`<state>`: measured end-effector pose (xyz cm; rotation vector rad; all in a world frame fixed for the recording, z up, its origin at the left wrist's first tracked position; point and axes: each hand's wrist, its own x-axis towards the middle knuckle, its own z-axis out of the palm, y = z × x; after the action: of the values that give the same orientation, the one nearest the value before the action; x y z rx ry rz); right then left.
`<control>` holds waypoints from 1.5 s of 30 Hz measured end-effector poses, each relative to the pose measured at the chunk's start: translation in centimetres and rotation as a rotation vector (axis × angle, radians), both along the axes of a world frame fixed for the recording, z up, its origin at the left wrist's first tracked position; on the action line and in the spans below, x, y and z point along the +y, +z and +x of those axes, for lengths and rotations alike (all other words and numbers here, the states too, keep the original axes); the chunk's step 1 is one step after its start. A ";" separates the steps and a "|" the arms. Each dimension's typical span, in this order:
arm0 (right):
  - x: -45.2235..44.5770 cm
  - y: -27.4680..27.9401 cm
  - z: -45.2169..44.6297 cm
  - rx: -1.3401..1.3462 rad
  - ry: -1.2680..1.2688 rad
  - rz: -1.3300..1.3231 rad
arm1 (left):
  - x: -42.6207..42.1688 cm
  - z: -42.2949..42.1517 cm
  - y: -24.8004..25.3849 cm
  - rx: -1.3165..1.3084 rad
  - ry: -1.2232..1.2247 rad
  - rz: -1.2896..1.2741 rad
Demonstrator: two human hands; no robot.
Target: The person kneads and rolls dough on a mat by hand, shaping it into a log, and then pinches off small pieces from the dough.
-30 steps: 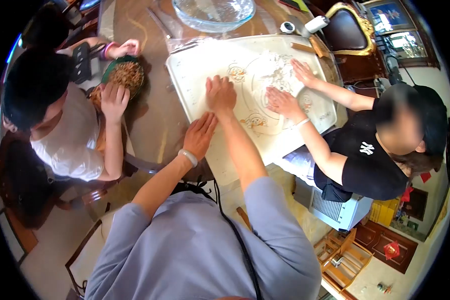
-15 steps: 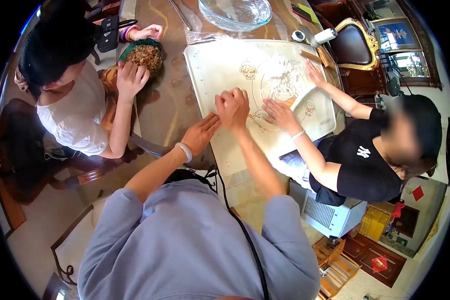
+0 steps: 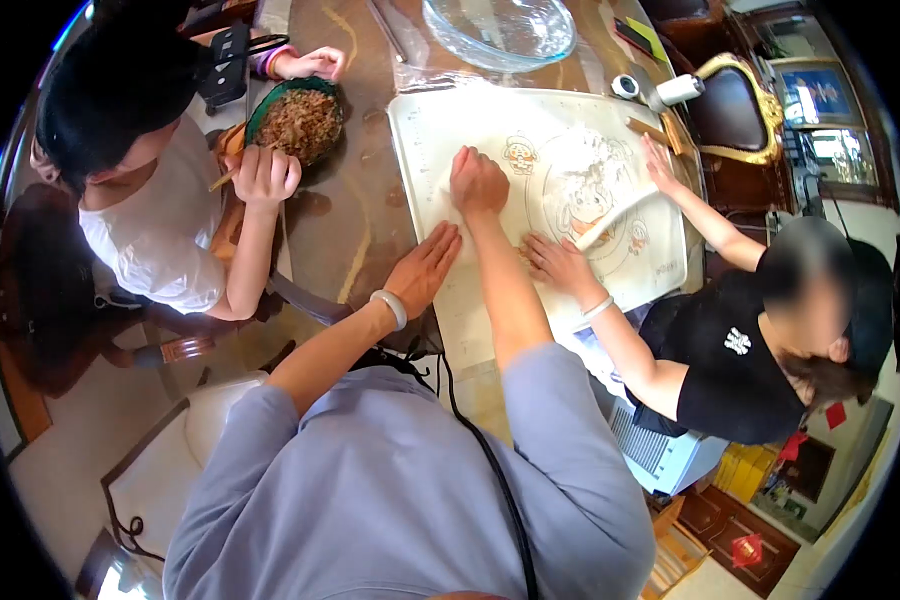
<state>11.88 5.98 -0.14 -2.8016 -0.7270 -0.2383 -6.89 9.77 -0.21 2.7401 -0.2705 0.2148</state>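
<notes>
My left hand (image 3: 427, 265) lies at the near left edge of a white printed dough mat (image 3: 470, 300), its fingers straight and side by side. Just beyond it, my right hand (image 3: 479, 182) is curled into a fist above the left part of the mat. Whatever its fingers may hold is hidden from above. On the mat's right side, a person in a black shirt has both hands beside a long pale rope of dough (image 3: 615, 218). White flour (image 3: 592, 160) is scattered over the printed figures near the mat's far side.
At left, a person in white holds a stick by a green bowl (image 3: 300, 122) of chopped filling. A clear glass bowl (image 3: 500, 35) stands beyond the mat. A white cylindrical object (image 3: 680, 90) and wooden pieces (image 3: 660, 130) are at the far right corner.
My right hand has moved forward, away from me, and apart from my left hand. The person at left now has a stick in hand. The whole view has shifted slightly.
</notes>
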 end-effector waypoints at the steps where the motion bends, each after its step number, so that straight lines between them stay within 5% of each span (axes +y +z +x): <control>1: -0.1 0.0 0.3 0.025 -0.009 0.007 | -0.3 -0.2 -0.2 -0.013 -0.006 0.020; 6: -0.6 -0.6 0.6 0.110 0.013 0.104 | -0.5 -1.5 0.7 0.023 -0.055 0.088; 10: -3.4 5.4 -0.8 0.554 0.179 0.128 | -0.8 -1.8 0.5 0.041 -0.096 0.150; 14: -4.9 8.3 -7.1 0.275 0.293 0.175 | -0.5 -3.3 -1.9 -0.045 -0.129 0.016; 17: -5.5 4.4 -9.9 -0.166 0.341 0.232 | -1.0 -4.0 -2.5 -0.013 -0.110 -0.032; 20: -4.4 2.4 -9.2 -0.306 0.308 0.168 | -1.6 -3.7 -2.7 0.047 -0.107 0.017; 23: -2.6 1.5 -6.5 -0.323 0.291 0.121 | -1.3 -3.0 -0.3 0.007 0.016 -0.158; 29: -0.2 -0.3 -1.7 -0.406 0.305 0.125 | -1.4 -1.7 0.2 0.019 0.060 -0.118; 33: 0.4 -0.1 -0.5 -0.151 0.081 0.002 | -1.5 -1.6 -0.8 0.029 0.059 -0.043; 37: -1.2 1.7 -0.5 0.382 0.165 0.017 | -1.1 -1.9 -0.2 0.091 0.031 -0.021; 40: -4.5 4.5 -2.8 0.380 0.338 0.165 | -1.8 -2.9 -0.7 0.076 0.021 -0.016; 45: -6.4 3.2 -10.3 -0.203 0.380 0.147 | -2.8 -4.0 -1.7 0.089 -0.003 -0.018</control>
<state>1.54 -0.38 3.05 -2.4628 -1.2142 -0.4856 -10.88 7.00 -1.94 2.7225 -0.2478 0.0940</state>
